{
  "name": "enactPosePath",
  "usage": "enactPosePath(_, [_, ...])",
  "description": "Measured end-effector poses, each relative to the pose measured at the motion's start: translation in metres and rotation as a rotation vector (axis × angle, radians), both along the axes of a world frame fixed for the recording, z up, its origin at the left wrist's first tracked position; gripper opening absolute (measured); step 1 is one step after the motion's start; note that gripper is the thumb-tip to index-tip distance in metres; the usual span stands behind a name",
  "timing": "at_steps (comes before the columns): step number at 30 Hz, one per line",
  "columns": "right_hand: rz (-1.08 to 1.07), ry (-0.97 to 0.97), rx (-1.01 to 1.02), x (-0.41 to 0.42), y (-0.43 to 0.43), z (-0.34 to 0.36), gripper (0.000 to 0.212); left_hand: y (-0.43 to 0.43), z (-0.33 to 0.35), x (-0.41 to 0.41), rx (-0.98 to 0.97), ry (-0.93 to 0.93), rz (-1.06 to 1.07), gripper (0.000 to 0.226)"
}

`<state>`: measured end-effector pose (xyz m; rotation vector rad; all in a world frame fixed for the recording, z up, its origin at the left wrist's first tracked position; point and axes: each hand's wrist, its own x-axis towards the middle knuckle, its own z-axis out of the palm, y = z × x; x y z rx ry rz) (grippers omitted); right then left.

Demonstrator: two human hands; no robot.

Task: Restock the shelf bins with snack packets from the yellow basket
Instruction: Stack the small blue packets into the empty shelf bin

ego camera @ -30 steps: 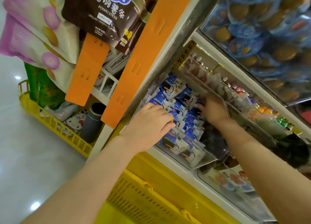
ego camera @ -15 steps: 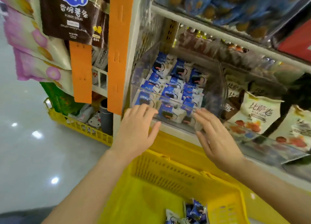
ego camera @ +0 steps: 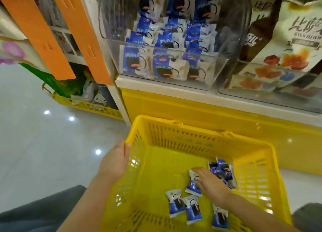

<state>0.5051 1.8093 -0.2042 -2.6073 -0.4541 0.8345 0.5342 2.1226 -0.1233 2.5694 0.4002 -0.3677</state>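
Head view: the yellow basket (ego camera: 191, 132) stands on the floor below the shelf, with a few blue-and-white snack packets (ego camera: 192, 210) loose on its bottom. Above it, a clear shelf bin (ego camera: 114, 62) holds rows of the same packets (ego camera: 167, 66). The bin to its right (ego camera: 261, 92) holds larger bags (ego camera: 296, 45). The left grip (ego camera: 115, 160) rests on the basket's left rim, fingers straight, holding nothing. The right grip (ego camera: 211, 181) lies inside the basket, fingers spread flat on packets and not closed round any.
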Motion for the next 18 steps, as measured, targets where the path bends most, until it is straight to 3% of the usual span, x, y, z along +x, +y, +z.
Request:
enactPosePath(4, [-0.1,0.133,-0.112,-0.005,-0.003,-0.042,0.056,-0.001,-0.008,-0.002,-0.137,-0.063,0.04,0.026])
enactPosePath(10, [-0.175,0.197,-0.129,0.004,-0.005,-0.071,0.072,-0.003,-0.016,-0.001,-0.113,-0.143,0.07,0.02])
enactPosePath(13, [-0.155,0.185,-0.244,0.009,-0.004,-0.079,0.079,-0.003,-0.017,-0.001,-0.103,-0.161,0.073,0.021])
enactPosePath(18, [-0.043,0.192,-0.365,0.013,-0.004,-0.082,0.071,-0.005,-0.016,-0.001,-0.089,-0.185,0.068,0.02])
